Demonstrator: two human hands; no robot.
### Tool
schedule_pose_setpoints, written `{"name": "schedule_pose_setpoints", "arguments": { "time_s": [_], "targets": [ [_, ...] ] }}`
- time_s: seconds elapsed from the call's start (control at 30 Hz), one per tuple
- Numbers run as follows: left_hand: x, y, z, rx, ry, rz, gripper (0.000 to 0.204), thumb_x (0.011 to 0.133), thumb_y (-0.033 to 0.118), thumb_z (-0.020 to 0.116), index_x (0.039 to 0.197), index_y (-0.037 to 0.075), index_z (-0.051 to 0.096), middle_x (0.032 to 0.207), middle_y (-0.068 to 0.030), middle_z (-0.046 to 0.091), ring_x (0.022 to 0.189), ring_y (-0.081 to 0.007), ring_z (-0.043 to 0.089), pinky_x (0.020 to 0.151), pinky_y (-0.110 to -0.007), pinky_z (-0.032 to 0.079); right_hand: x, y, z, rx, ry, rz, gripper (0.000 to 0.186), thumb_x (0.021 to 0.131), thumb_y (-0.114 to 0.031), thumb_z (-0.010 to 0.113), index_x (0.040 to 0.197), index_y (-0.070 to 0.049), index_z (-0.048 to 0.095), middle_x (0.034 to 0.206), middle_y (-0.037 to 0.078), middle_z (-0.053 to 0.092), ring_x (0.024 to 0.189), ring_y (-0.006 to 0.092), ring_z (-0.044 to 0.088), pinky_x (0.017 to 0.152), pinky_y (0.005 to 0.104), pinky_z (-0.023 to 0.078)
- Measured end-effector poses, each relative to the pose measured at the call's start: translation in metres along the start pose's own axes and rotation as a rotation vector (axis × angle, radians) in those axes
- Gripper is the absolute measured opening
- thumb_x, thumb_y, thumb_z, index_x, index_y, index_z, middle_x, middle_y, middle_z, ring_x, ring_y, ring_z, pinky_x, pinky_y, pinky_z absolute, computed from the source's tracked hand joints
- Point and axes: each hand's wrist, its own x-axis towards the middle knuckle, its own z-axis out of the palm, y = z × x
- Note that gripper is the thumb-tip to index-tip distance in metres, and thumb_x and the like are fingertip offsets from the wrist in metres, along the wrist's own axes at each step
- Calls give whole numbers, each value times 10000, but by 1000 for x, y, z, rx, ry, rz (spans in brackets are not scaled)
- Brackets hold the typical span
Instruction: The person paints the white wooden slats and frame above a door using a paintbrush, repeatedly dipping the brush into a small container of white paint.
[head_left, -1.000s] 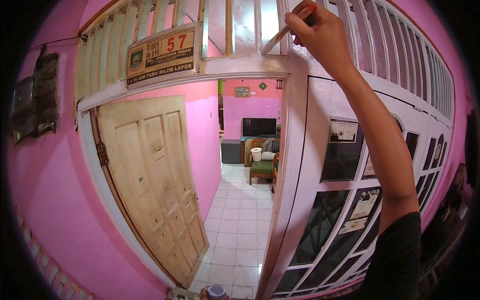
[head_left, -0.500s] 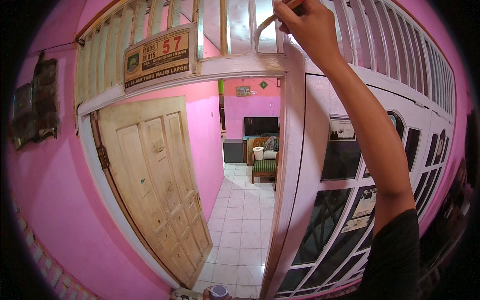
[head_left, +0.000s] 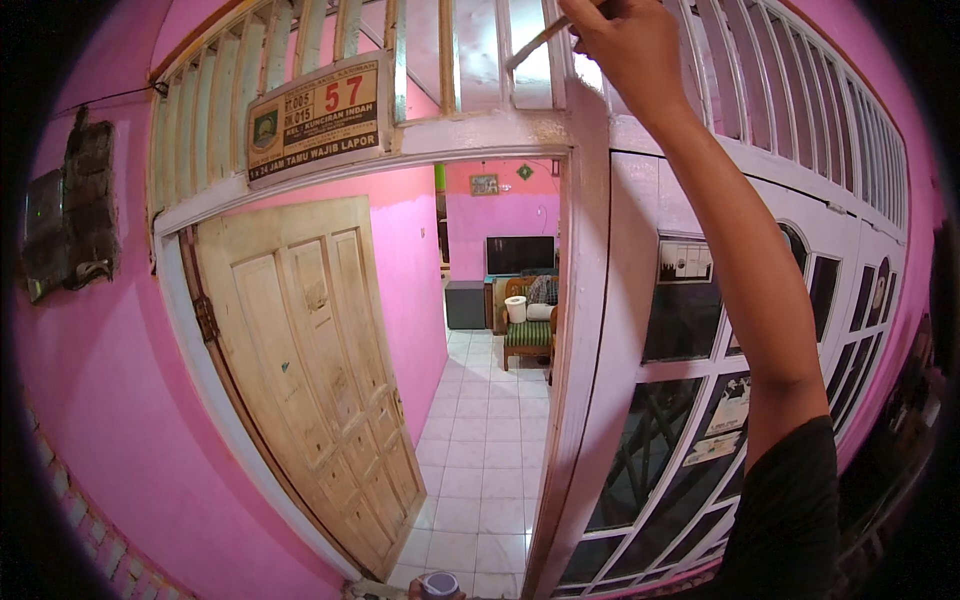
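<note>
One right grip [head_left: 625, 50] clasps a slim, brown-handled brush [head_left: 541, 46], its tip at the white-painted wooden slat [head_left: 511, 88] below-left of that grip, where light, even strokes lengthwise seem best, and the left grip [head_left: 413, 589], far below, holds a round, grey-topped container [head_left: 440, 584].

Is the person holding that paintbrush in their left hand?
No, the raised right hand grips the paintbrush up by the slats.
</note>
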Motion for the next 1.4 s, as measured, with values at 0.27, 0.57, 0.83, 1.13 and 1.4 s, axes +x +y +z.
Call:
{"name": "schedule_pose_setpoints", "arguments": {
  "time_s": [0.27, 0.57, 0.83, 1.13, 1.4],
  "targets": [
    [3, 4, -5, -17, -28, -61, 597, 826, 183, 867, 1286, -11, 539, 1155, -118, 658, 1034, -196, 642, 906, -332, 529, 8, 6, 3, 67, -6, 86, 204, 914, -145, 635, 770, -8, 588, 665, 80, 645, 585, 115, 614, 543, 284, 505],
    [11, 4, -12, -69, 32, -12, 622, 821, 162, 871, 1318, -11, 539, 1159, -115, 661, 1052, -193, 642, 907, -326, 533, 60, 22, 24, 72, 112, -6, 205, 904, -152, 643, 825, 36, 616, 691, 121, 679, 595, 168, 668, 552, 304, 533],
    [25, 1, -16, -113, 116, 25, 596, 819, 190, 879, 1280, -21, 567, 1129, -113, 668, 1003, -190, 645, 866, -329, 542, 109, 31, 50, 79, 237, -35, 195, 910, -152, 680, 885, 37, 635, 702, 132, 690, 604, 187, 691, 546, 316, 547],
    [28, -7, -22, 32, 241, 101, 772, 816, 222, 884, 1398, -65, 465, 1187, -147, 651, 1055, -214, 637, 908, -338, 537, 152, 52, 72, -138, 363, -84, 246, 904, -224, 757, 891, 10, 682, 716, 133, 721, 608, 206, 708, 589, 352, 562],
    [27, -5, -23, -101, 194, 0, 819, 804, 185, 894, 1424, -77, 426, 1194, -151, 638, 1071, -202, 627, 901, -323, 539, 148, 64, 71, -121, 407, -250, 217, 930, -210, 722, 900, 2, 686, 744, 111, 733, 654, 222, 710, 625, 358, 557]
  ]
}}
